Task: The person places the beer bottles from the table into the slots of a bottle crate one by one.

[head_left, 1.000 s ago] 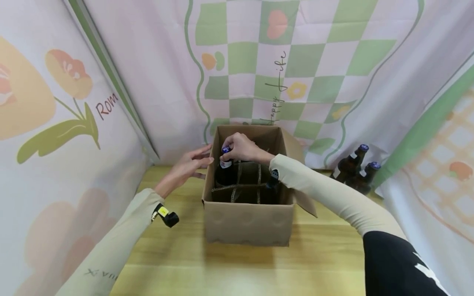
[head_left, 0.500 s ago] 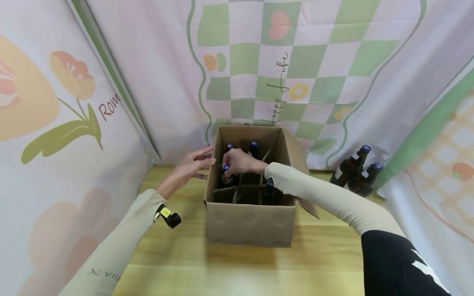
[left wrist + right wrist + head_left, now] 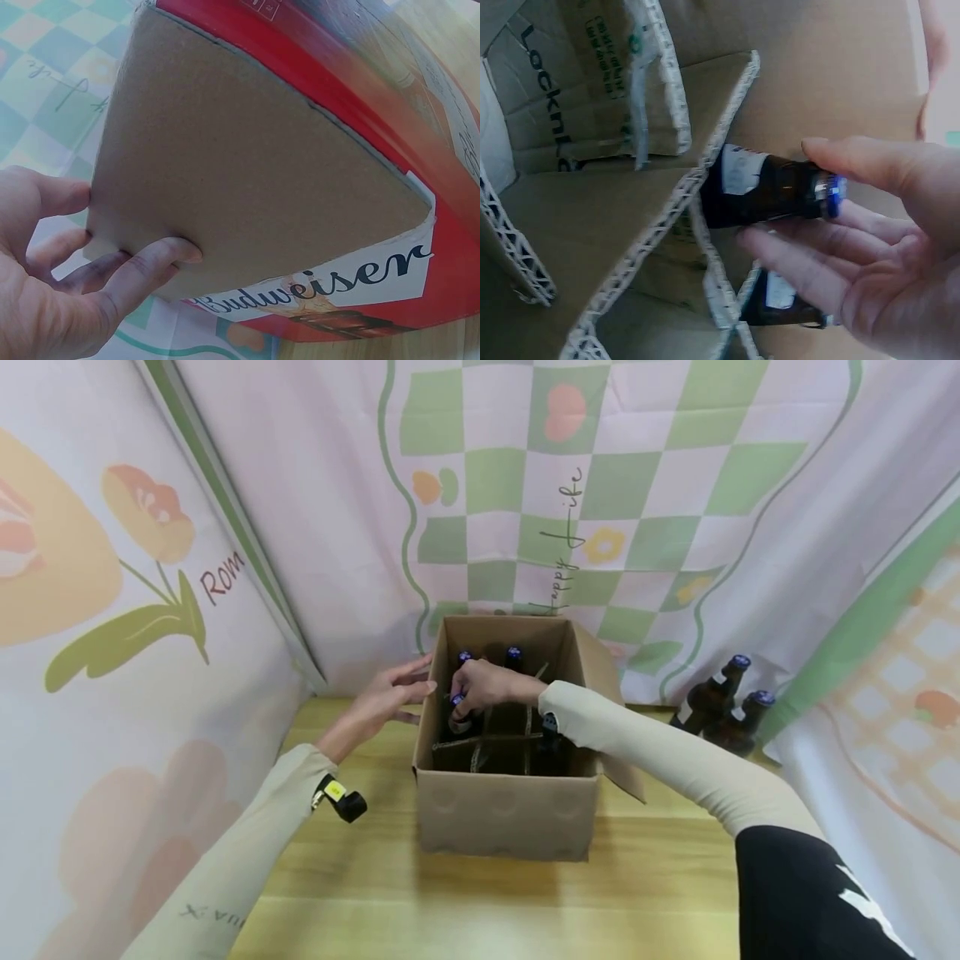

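An upright cardboard box [image 3: 502, 814] with corrugated dividers [image 3: 682, 195] stands in the middle of the table. My right hand [image 3: 487, 683] reaches inside and holds a dark beer bottle [image 3: 780, 187] by its neck, just below the blue cap. That bottle sits in a compartment along the left wall, its lower part hidden. With thumb and fingers on either side, my left hand [image 3: 378, 697] grips the box's left flap [image 3: 240, 172]. The caps of two more beer bottles, one far left [image 3: 465, 657] and one beside it [image 3: 513, 656], show at the back of the box.
Two brown beer bottles, one behind [image 3: 708, 693] and one in front [image 3: 742, 722], stand at the back right of the wooden table [image 3: 345, 877]. A box flap [image 3: 622, 777] sticks out on the right. Patterned curtains [image 3: 495, 485] hang close behind and at the sides.
My right hand has moved nearer, from the back-left bottle to the one in front of it, gripping its neck. The last half second shows little movement. My left hand stays on the flap.
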The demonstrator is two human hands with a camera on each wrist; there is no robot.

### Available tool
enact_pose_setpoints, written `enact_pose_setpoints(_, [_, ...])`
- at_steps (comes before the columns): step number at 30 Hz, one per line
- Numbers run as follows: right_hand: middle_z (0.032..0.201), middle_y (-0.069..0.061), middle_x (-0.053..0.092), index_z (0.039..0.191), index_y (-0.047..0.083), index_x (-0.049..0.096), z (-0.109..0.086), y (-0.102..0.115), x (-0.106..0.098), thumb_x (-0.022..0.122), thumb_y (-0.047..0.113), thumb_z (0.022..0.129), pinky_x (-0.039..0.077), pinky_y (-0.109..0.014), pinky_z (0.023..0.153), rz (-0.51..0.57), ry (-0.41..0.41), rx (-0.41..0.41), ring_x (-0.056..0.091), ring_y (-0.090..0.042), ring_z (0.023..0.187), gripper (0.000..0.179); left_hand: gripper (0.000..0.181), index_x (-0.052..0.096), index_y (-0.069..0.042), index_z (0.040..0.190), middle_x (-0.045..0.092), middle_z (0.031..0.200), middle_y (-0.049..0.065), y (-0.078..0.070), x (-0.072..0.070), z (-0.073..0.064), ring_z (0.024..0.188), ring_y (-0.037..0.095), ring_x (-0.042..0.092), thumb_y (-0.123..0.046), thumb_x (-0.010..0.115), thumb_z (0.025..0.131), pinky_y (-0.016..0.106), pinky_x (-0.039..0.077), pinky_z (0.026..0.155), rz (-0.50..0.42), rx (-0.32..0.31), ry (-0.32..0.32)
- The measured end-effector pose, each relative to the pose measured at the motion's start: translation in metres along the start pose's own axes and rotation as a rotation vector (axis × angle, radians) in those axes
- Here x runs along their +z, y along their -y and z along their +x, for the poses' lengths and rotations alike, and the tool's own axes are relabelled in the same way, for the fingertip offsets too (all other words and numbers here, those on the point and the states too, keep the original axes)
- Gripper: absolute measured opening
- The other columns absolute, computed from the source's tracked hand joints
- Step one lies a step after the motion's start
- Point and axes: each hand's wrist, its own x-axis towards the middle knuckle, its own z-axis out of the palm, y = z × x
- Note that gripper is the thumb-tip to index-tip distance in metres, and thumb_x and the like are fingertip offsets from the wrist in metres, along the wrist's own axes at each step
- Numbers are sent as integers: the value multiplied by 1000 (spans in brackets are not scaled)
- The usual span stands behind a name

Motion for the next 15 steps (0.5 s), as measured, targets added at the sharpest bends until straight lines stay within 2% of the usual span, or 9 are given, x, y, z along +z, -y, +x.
enact_pose_setpoints(6, [101, -16, 78, 105, -2, 74, -1, 7, -4, 81, 13, 92, 66, -43, 77, 45, -22, 17, 76, -33, 83, 20, 66, 32, -24, 166, 38, 165, 20, 0, -2, -1, 144, 42, 47, -18, 61, 106, 35, 65, 82, -3, 7, -18])
enact_pose_setpoints(9, [101, -17, 79, 103, -2, 72, -3, 8, -4, 80, 10, 91, 66, -44, 78, 64, -35, 9, 75, -35, 83, 19, 67, 32, -25, 166, 37, 166, 20, 0, -1, -1, 144, 42, 47, -19, 61, 106, 36, 65, 83, 4, 4, -16])
enact_pose_setpoints(15, [98, -17, 79, 103, -3, 71, -8, 9, -9, 76, 4, 93, 65, -47, 83, 108, -12, 13, 76, -36, 89, 14, 67, 33, -26, 165, 36, 167, 18, 1, 0, 1, 144, 41, 47, -22, 63, 105, 34, 64, 82, 7, -1, -12])
